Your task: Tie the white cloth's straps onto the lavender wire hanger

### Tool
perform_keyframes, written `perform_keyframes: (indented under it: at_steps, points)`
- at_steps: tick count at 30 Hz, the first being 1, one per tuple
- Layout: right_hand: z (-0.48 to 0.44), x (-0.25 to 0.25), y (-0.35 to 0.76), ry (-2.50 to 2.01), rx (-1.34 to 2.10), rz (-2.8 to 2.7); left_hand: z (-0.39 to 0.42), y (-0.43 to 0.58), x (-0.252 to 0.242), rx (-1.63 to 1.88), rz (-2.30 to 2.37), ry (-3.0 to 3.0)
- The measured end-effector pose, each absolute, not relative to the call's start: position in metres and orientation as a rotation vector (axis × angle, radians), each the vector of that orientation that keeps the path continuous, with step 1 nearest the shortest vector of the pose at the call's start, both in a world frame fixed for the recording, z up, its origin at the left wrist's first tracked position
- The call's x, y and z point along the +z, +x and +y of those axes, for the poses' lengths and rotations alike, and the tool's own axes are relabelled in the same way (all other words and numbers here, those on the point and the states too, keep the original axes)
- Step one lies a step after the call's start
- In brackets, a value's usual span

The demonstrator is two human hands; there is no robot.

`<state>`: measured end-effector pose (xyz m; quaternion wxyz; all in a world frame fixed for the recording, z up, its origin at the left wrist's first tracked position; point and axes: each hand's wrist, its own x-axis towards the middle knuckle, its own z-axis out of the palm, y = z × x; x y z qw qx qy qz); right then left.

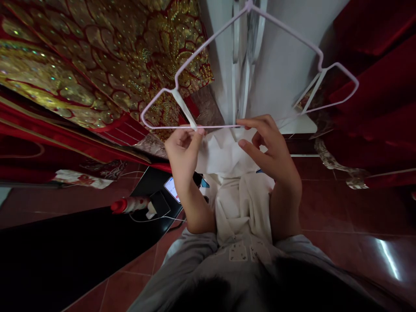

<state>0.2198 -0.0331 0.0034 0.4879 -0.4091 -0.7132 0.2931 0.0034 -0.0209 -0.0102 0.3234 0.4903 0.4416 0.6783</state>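
Note:
A pale pink clothes hanger (286, 30) hangs in front of me, its bottom bar level with my hands. A white strap (184, 108) runs from the hanger's left notch down to the bar. My left hand (185, 147) pinches this strap against the bar between thumb and fingers. Another white strap (314, 92) loops over the right notch. My right hand (268, 145) has its fingers apart, with the index fingertip at the bar and the thumb below it. White fabric (224, 151) shows beneath the bar, between my hands; whether it joins the straps I cannot tell.
Red garments with gold sequins (107, 56) hang at the left, and dark red cloth (380, 86) at the right. A black table (81, 242) at lower left bears a red-capped bottle (130, 204), a dark box (160, 203), a lit phone (171, 188) and a white cable (143, 221).

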Motion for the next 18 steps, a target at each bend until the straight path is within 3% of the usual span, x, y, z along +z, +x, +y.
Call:
perform_keyframes:
  at_steps: [18]
  points:
    - [-0.034,0.005,0.222,-0.928,0.746,-1.746,-0.004,-0.03,-0.015,1.749,0.61,0.744]
